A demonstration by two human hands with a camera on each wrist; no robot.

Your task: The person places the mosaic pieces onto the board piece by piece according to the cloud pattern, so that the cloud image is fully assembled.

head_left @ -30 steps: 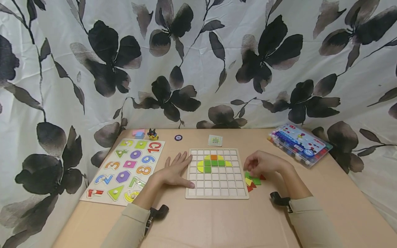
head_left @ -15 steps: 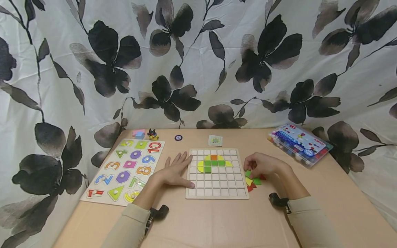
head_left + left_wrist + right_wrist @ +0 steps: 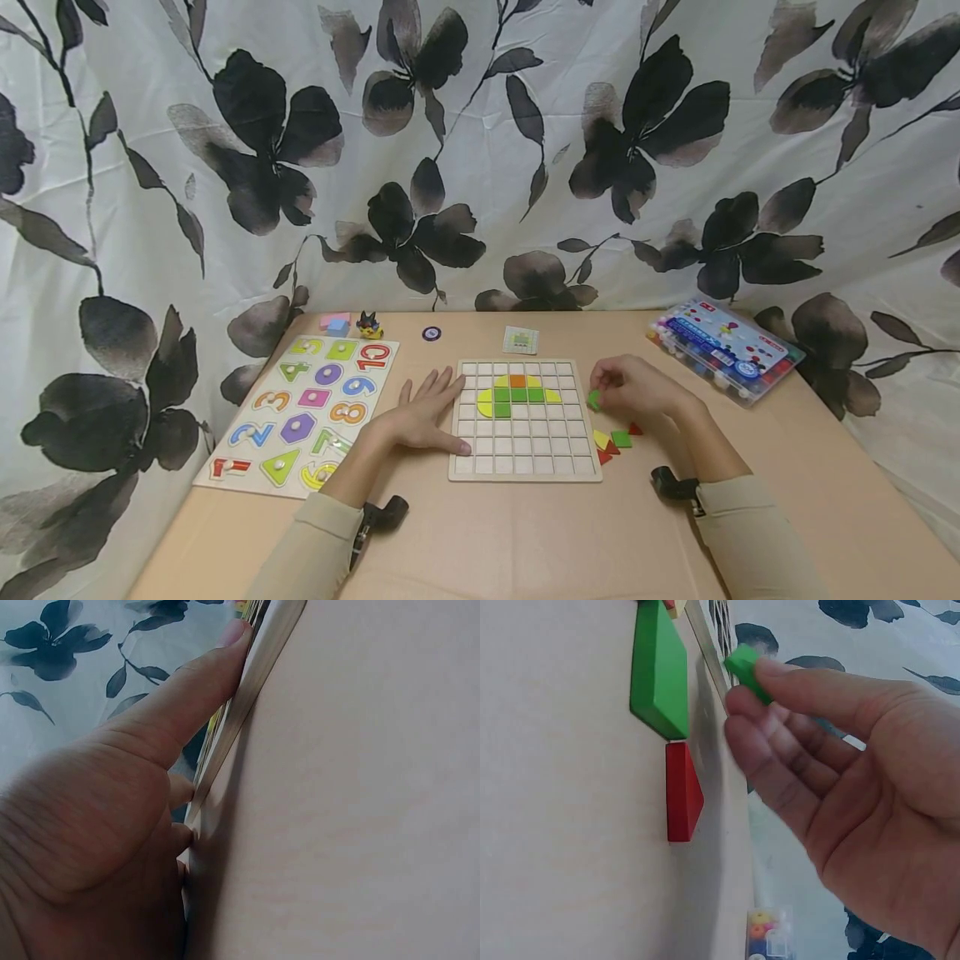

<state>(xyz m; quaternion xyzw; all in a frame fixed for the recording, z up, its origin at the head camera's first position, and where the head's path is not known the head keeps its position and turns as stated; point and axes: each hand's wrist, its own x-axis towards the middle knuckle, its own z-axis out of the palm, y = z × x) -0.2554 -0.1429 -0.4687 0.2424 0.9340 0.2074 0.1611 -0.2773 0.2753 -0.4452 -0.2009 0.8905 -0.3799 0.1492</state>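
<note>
My right hand (image 3: 633, 385) pinches a small green square block (image 3: 748, 671) between thumb and fingers, raised just off the right edge of the white grid board (image 3: 525, 450). My left hand (image 3: 420, 419) lies with fingers spread at the board's left edge, its thumb resting on the rim. Green, yellow and orange pieces (image 3: 517, 381) form a domed shape in the board's upper cells. Below my right hand lie loose pieces: a green block (image 3: 621, 439), a yellow piece (image 3: 601, 440) and several red triangles (image 3: 679, 793).
A number and shape puzzle board (image 3: 300, 417) lies on the left. Behind the grid stand a small pattern card (image 3: 521, 340), a round dark disc (image 3: 431, 333) and a little figurine (image 3: 369, 325). A clear plastic case (image 3: 726, 350) of colourful pieces sits at the back right.
My right hand has picked the green square block from the loose pieces and lifted it up and away from them, beside the board. The left hand has stayed put.
</note>
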